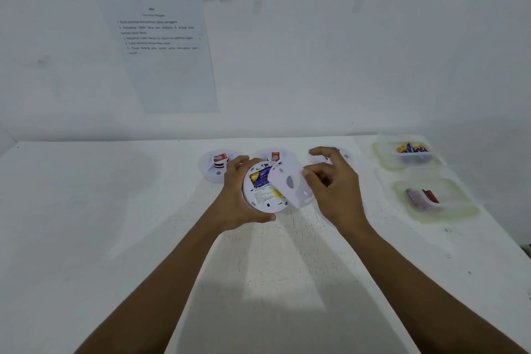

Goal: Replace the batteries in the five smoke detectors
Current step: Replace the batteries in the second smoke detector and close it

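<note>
My left hand (237, 198) grips a round white smoke detector (262, 192) held above the table with its back facing me. A blue and yellow battery (260, 175) sits in its open compartment. My right hand (334, 187) holds the white back cover (291, 185), tilted over the detector's right side. Three more white detectors rest behind: one at the left (214, 165) and one in the middle (274, 156), both with red labels, and one (343, 155) partly hidden behind my right hand.
At the right stand two clear plastic containers: the far one (408, 154) holds blue and yellow batteries, the near one (431, 198) holds red and grey batteries. The white table (115, 210) meets a white wall carrying printed sheets (161, 46).
</note>
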{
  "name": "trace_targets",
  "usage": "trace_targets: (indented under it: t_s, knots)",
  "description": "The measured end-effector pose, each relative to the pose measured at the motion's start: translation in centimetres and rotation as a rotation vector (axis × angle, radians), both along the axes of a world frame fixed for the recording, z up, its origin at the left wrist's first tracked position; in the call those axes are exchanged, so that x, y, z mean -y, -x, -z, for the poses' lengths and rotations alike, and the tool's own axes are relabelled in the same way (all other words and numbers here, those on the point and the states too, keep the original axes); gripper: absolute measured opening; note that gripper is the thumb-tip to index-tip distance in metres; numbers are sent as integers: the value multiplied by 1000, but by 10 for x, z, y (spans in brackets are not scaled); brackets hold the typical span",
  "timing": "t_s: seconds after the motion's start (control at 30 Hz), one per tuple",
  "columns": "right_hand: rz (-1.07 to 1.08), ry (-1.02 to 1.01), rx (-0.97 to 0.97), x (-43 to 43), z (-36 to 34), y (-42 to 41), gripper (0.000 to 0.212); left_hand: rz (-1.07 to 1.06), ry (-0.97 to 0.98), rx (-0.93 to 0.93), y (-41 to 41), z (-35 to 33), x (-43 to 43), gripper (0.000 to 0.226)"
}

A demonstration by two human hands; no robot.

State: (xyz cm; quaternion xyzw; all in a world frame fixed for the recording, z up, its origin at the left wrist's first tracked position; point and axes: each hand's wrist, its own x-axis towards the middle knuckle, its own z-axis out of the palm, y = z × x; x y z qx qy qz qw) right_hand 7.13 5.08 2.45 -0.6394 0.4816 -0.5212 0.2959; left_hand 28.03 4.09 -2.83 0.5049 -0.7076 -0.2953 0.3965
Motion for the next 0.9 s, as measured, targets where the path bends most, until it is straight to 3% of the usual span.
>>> trace_targets:
  t_s: [0.23, 0.33, 0.5, 0.6, 0.7, 0.83, 0.9]
  knots:
    - [-22, 137, -243, 8, 13, -11, 17, 25, 70, -10, 10, -10, 0, 106]
    - [-2, 266, -392, 14, 20, -12, 16, 34, 18, 0, 7, -8, 3, 101]
    - [-14, 267, -432, 16, 24, -18, 20, 87, -145, -55, 9, -3, 2, 102]
    - [21, 249, -483, 14, 20, -23, 32, 19, -284, -93, 2, 7, 11, 124]
    - [1, 184, -547, 13, 14, -27, 54, 7, -180, -11, 7, -7, 5, 111]
    - [-66, 143, -638, 16, 4, -28, 59, -6, -172, -146, 9, -9, 7, 141]
    - [-100, 112, -647, 15, -1, -29, 61, -6, -228, -147, 7, -12, 8, 141]
